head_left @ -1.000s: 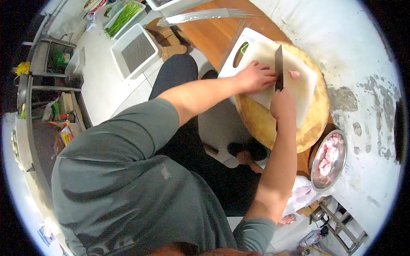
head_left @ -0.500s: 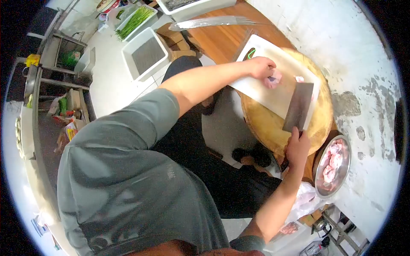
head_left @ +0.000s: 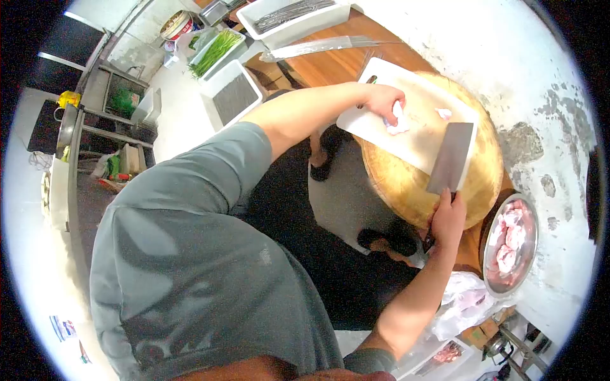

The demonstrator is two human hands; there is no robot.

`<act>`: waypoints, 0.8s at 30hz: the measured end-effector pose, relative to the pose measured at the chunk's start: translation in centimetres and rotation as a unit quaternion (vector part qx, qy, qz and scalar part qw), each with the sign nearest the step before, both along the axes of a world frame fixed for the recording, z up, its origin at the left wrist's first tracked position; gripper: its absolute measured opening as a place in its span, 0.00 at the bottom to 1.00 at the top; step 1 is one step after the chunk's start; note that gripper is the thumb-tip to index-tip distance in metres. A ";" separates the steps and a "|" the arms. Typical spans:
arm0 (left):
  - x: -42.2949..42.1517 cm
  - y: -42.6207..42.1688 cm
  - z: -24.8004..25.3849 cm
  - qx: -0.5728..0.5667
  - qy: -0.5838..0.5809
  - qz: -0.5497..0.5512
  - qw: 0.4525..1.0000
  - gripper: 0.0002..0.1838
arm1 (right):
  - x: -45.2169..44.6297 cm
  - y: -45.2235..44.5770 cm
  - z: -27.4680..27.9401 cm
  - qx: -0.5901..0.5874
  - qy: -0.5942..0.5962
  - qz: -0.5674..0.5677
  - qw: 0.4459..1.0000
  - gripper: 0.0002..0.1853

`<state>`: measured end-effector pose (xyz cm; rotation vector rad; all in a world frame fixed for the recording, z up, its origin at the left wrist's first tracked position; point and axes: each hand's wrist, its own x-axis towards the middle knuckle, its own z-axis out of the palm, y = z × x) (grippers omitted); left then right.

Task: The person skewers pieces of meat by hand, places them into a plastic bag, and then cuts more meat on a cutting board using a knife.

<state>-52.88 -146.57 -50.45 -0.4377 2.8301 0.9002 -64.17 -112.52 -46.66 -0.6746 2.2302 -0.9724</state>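
Note:
My left hand [head_left: 382, 101] grips a pale pink piece of meat [head_left: 398, 120] over the left part of the white cutting board [head_left: 422, 143]. The board lies on a round wooden block [head_left: 406, 200]. In my right hand [head_left: 447, 219] is the handle of a wide cleaver [head_left: 452, 155], its blade flat over the board's right part. A small scrap of meat [head_left: 443, 113] lies on the board, above the blade. Beside the block, a metal bowl [head_left: 534, 254] holds several pieces of raw meat.
White trays with thin sticks [head_left: 298, 32] and green stalks [head_left: 216, 53] are at the upper left. A plastic-wrapped bundle [head_left: 324, 47] lies on the wooden table [head_left: 375, 25]. A plastic bag [head_left: 460, 305] is below the bowl. The wall [head_left: 508, 82] borders the block's right side.
The cleaver has swung from beside my left hand to the board's right part. My left hand has lifted a piece of meat, which now hangs lower from the fingers. The view has shifted.

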 end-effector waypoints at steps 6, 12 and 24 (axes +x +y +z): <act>4.4 3.4 0.4 -0.086 0.155 -0.050 0.983 0.24 | -0.9 -0.3 -2.5 -0.059 0.082 0.024 0.995 0.15; 6.1 4.1 -1.1 -0.132 0.245 -0.096 0.956 0.16 | -0.8 -0.4 -2.6 -0.082 0.069 0.025 0.994 0.15; 3.8 3.3 -1.9 -0.037 0.187 0.026 0.981 0.16 | -0.2 -1.3 -0.3 -0.017 0.051 0.035 0.998 0.19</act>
